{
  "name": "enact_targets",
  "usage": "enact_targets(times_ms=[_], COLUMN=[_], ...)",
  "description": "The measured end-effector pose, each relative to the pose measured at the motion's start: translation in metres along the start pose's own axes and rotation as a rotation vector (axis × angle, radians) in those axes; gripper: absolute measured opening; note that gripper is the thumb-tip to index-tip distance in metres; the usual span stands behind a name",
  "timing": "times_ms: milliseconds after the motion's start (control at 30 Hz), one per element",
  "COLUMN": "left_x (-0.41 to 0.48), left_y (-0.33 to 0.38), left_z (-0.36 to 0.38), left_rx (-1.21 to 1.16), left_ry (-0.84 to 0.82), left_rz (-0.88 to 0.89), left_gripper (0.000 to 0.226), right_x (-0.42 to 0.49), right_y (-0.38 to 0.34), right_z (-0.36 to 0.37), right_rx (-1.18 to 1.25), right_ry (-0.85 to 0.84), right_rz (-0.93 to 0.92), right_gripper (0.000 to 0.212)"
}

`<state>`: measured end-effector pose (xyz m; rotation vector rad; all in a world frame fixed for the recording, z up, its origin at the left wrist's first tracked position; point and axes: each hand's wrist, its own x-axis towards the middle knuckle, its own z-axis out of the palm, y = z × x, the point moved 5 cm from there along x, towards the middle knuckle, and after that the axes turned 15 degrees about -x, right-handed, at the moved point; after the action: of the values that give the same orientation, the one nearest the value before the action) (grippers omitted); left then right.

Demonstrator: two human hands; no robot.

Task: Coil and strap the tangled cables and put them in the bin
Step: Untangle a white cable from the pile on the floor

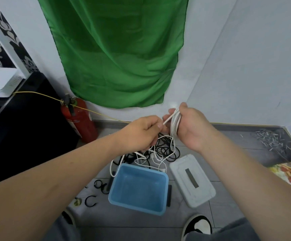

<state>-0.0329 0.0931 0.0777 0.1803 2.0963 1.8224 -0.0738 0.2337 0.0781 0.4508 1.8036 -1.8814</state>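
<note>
The right hand (pixel 191 126) is closed around a white coil (pixel 175 124), its fingers (pixel 171 113) curled over the top of the loops and the thumb behind them, so the bundle sits upright in the fist. The left hand (pixel 143 133) is just beside it, thumb and forefinger pinched on a strand of the white cable (pixel 167 121) that runs taut from the fingertips up into the coil; the other fingers are folded in. More of the white cable hangs from under the left fingers into the tangle (pixel 158 152) of black and white cables on the floor (pixel 141 221), directly below both hands. The blue bin (pixel 163 186) stands open nearer the person than the tangle, below the left fingertips, with a white plug end touching its far rim. Its grey lid (pixel 192 181) lies flat beside it, under the right wrist. Black straps (pixel 99 186) lie on the floor on the bin's other side, under the left forearm, one curled open (pixel 90 201). Well off from the left hand, a red extinguisher (pixel 80 119) stands against the wall below a green cloth (pixel 120 49).
</note>
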Motion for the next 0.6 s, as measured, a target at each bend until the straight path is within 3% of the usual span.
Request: enact_targets(times_ms=[167,233,300,367,467,600], left_x=[-0.005,-0.007,-0.006,-0.003,0.003,0.004], left_y=[-0.029,-0.038,-0.046,-0.048,-0.040,-0.021], left_z=[0.013,0.012,0.002,-0.014,-0.038,-0.059], left_rx=[0.049,0.099,0.166,0.205,0.227,0.331], left_ry=[-0.185,-0.229,-0.230,-0.158,-0.004,0.249], left_rz=[-0.128,-0.187,-0.243,-0.248,-0.188,-0.164], left_gripper=[0.026,0.027,0.032,0.036,0.037,0.048], right_x=[0.001,-0.004,-0.013,-0.027,-0.043,-0.046], right_y=[-0.017,-0.020,-0.026,-0.025,-0.003,0.033], right_z=[-0.013,-0.011,-0.005,0.000,0.002,0.003], right_rx=[0.380,0.449,0.400,0.123,-0.488,-1.109], right_ry=[-0.055,-0.172,-0.392,-0.594,-0.747,-0.704], right_rz=[-0.062,-0.048,-0.019,0.026,0.157,0.323], right_gripper=[0.046,0.043,0.041,0.042,0.047,0.053])
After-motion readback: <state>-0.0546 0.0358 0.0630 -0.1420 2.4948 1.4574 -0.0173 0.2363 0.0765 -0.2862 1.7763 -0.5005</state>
